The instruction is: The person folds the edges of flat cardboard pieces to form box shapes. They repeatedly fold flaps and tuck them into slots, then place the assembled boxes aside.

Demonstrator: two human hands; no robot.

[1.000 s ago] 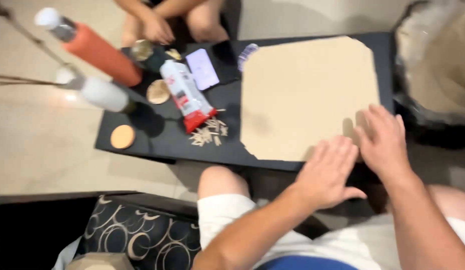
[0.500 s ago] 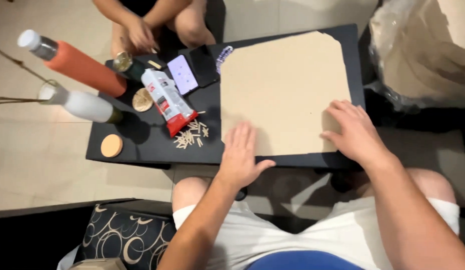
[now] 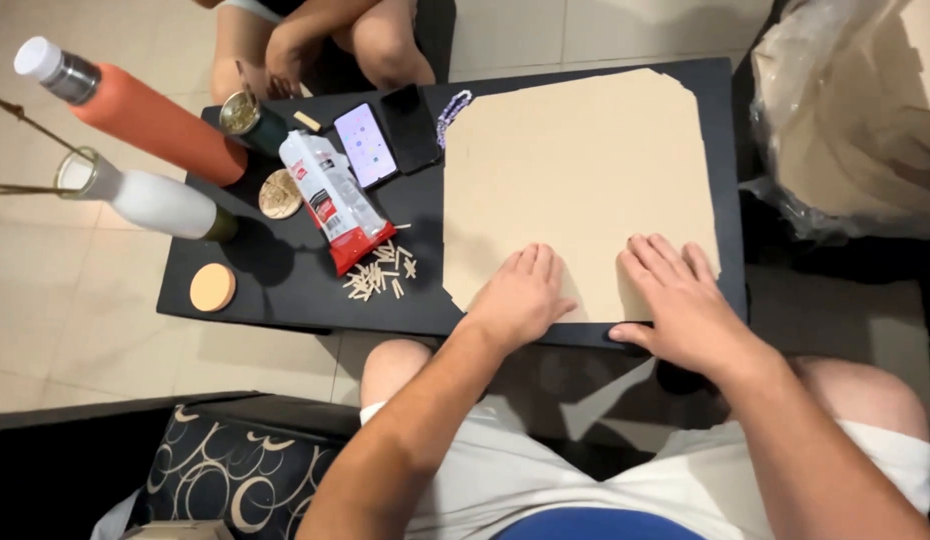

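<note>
Your left hand [image 3: 520, 300] lies flat, palm down, on the near edge of the cardboard sheet [image 3: 575, 170], with its fingers [image 3: 530, 265] stretched out and close together; it grips nothing. Your right hand [image 3: 680, 300] lies flat beside it on the same near edge, fingers spread a little, thumb on the table [image 3: 285, 285] edge, also holding nothing. The sheet lies on the right part of the black table. To the left of it you see a red and white pouch [image 3: 330, 200], a small heap of short wooden sticks [image 3: 380, 272], a phone [image 3: 365, 145], an orange bottle [image 3: 135, 110] and a white bottle [image 3: 150, 200]. Another person sits at the far side.
</note>
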